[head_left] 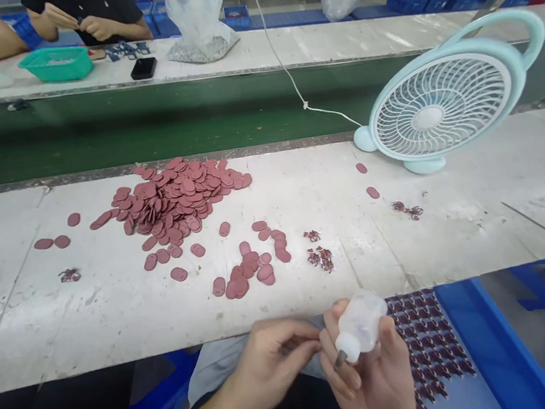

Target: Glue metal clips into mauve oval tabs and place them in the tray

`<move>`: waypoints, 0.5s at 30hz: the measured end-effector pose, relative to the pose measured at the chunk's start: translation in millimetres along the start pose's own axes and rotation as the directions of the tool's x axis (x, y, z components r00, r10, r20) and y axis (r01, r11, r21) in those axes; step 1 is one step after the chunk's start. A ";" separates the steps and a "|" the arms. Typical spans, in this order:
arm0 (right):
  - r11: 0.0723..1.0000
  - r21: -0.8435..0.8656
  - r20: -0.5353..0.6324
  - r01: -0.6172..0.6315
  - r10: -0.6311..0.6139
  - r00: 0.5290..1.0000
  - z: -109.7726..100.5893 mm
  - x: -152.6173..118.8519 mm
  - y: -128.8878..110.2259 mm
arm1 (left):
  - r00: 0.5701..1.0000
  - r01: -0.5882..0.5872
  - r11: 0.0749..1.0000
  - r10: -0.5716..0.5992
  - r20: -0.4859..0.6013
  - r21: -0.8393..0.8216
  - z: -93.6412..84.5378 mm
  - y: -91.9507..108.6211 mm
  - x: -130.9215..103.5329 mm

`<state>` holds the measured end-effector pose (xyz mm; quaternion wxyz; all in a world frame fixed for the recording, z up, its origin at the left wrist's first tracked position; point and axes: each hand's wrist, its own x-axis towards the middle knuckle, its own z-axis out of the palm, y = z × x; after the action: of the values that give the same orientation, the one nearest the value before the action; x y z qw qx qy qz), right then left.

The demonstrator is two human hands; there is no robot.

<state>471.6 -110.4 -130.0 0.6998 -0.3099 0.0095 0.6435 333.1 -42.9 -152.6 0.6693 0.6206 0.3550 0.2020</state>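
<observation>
My right hand is closed around a small translucent squeeze bottle, whose white cap and dark tip point down and to the left. Thumb and forefinger of my left hand are pinched together, touching the fingers of the right one. Whatever lies in that pinch is too small or hidden to make out. Beyond my hands, loose reddish oval discs are scattered on the white table. A big heap of the same discs lies farther back. Several small dark-red assembled pieces sit right of them.
A blue tray with rows of dark-red pieces is below the table edge at right. A light-blue fan stands at the back right, its white cord running upward. Across a green belt, co-workers sit near a teal basket.
</observation>
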 end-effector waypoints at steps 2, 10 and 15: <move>0.996 -0.047 -0.075 0.078 -0.081 0.994 -2.0 0.5 0.3 | 0.998 -0.052 0.999 0.051 0.039 0.017 9.6 1.8 -2.8; 0.995 -0.042 -0.208 0.095 -0.102 0.973 -4.0 5.2 -3.2 | 0.983 -0.010 0.976 0.050 0.178 -0.218 5.6 1.3 -2.2; 0.974 -0.181 -0.084 0.138 -0.156 0.984 -0.7 0.3 -8.6 | 0.982 0.180 0.752 -0.098 0.162 -0.634 9.7 -19.9 -0.2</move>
<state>479.7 -110.3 -127.1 0.7145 -0.4008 -0.0355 0.5724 336.6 -52.7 -172.1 0.8748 0.3351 0.2686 0.2242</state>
